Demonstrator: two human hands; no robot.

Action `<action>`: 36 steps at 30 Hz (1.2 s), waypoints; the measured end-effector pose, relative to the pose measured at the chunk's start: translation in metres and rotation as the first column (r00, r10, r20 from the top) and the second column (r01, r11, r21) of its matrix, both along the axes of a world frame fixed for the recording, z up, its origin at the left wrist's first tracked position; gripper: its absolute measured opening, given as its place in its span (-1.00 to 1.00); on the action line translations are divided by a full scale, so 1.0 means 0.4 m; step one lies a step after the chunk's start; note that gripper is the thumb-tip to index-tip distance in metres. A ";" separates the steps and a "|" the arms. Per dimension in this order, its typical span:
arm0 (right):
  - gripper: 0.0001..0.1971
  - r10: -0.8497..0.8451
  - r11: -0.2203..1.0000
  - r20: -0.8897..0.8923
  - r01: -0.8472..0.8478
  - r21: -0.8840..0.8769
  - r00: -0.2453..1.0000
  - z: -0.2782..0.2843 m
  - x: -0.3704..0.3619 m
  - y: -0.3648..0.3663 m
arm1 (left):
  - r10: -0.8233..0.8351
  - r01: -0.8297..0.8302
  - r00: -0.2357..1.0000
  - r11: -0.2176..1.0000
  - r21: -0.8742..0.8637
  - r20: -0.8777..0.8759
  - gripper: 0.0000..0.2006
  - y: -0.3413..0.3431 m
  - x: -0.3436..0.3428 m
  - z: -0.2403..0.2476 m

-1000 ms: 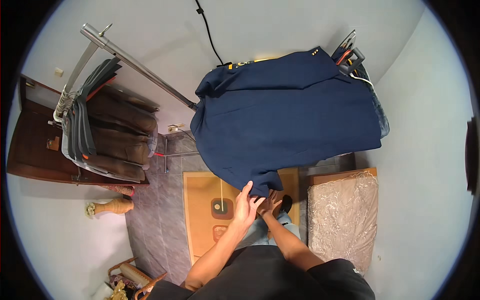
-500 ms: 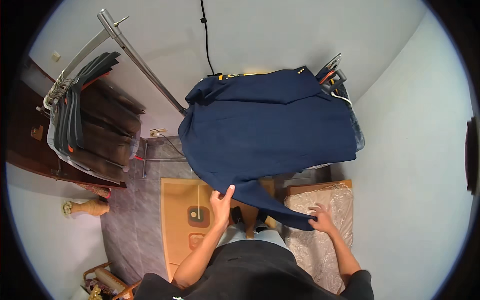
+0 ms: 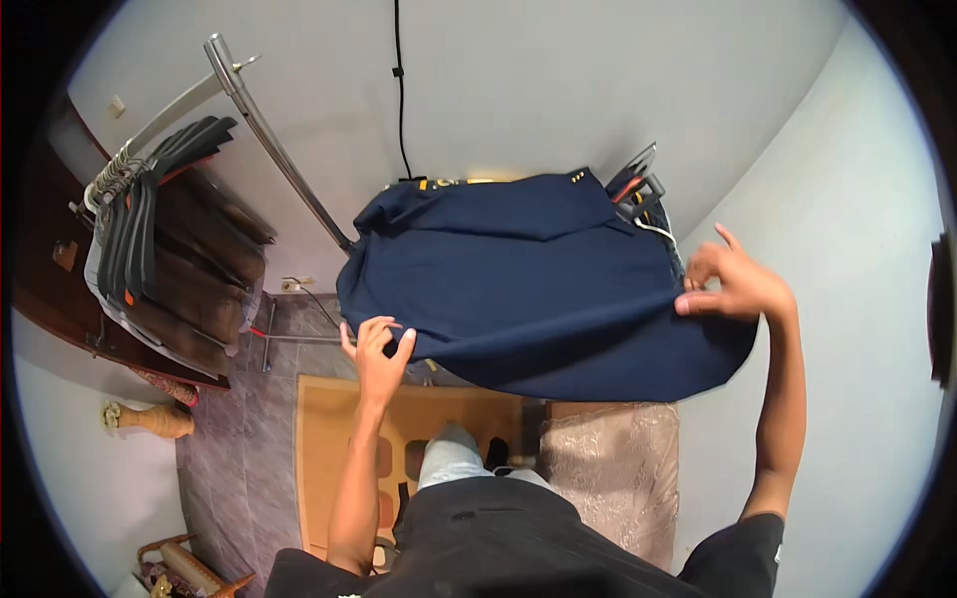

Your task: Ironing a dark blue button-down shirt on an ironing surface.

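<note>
A navy blue jacket [image 3: 498, 274] lies spread over what looks like an ironing board, with small gold buttons on the sleeve folded at its far side. At the right end my right hand [image 3: 733, 284] is raised, thumb and fingers pinched on the jacket's sleeve, which hangs in a wide fold along the near side. My left hand [image 3: 377, 359] is by the near left corner of the jacket, fingers apart and slightly bent, thumb close to the cloth. Behind the jacket's right end stands an iron [image 3: 643, 194], partly hidden.
Left, a metal clothes rack [image 3: 279, 140] carries several dark hangers [image 3: 140, 229] with brown garments. A tan rug [image 3: 329, 448] lies underfoot. A lace-covered surface [image 3: 608, 468] is at the near right. A vase [image 3: 155, 419] sits by the left wall; a black cable [image 3: 401, 110] runs down the back wall.
My right hand has moved up and right, carrying the sleeve from the near side to the jacket's right end. My left hand has let go of the cloth and shifted left and up.
</note>
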State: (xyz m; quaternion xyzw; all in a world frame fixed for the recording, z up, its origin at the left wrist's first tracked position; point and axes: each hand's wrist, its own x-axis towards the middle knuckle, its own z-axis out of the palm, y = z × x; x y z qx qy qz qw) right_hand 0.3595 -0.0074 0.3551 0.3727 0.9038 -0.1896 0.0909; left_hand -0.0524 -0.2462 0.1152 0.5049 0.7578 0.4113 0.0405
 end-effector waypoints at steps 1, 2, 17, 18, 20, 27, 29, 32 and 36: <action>-0.51 0.006 1.000 0.042 -0.007 0.010 0.999 -0.007 -0.026 0.089 | -0.049 0.046 0.998 0.997 -0.057 -0.036 -0.73 0.041 -0.029 0.013; -0.52 0.004 1.000 0.162 -0.008 0.023 0.987 -0.005 -0.087 0.173 | -0.088 0.077 0.994 0.986 -0.147 -0.066 -0.63 0.077 -0.060 0.025; -0.67 -0.170 0.892 0.159 0.083 0.444 0.972 -0.691 -0.391 0.594 | -0.210 0.248 0.968 0.883 -0.399 0.137 -0.46 0.309 -0.210 -0.114; -0.67 -0.174 0.872 0.003 0.153 0.465 0.985 -0.714 -0.366 0.580 | -0.178 0.230 0.972 0.869 -0.439 0.157 -0.51 0.308 -0.217 -0.117; -0.69 -0.187 0.817 -0.228 0.280 0.504 0.956 -0.734 -0.315 0.557 | -0.135 0.189 0.979 0.882 -0.433 0.151 -0.66 0.297 -0.224 -0.112; -0.60 -0.621 0.663 -0.364 0.713 0.230 0.695 -0.828 -0.138 0.504 | -0.215 0.273 0.962 0.778 -0.566 0.170 -0.73 0.259 -0.237 -0.078; -0.66 -0.682 0.645 -0.276 0.735 0.209 0.677 -0.824 -0.141 0.502 | -0.234 0.290 0.957 0.785 -0.547 0.172 -0.75 0.250 -0.238 -0.090; -0.73 -0.733 0.550 -0.557 0.823 -0.146 0.391 -0.802 -0.095 0.541 | -0.195 0.221 0.975 0.904 -0.365 0.107 -0.75 0.261 -0.216 -0.067; -0.83 -0.585 0.630 -0.801 0.693 -0.350 0.128 -0.733 -0.169 0.567 | -0.110 0.146 0.984 0.948 -0.282 0.141 -0.75 0.204 -0.229 -0.066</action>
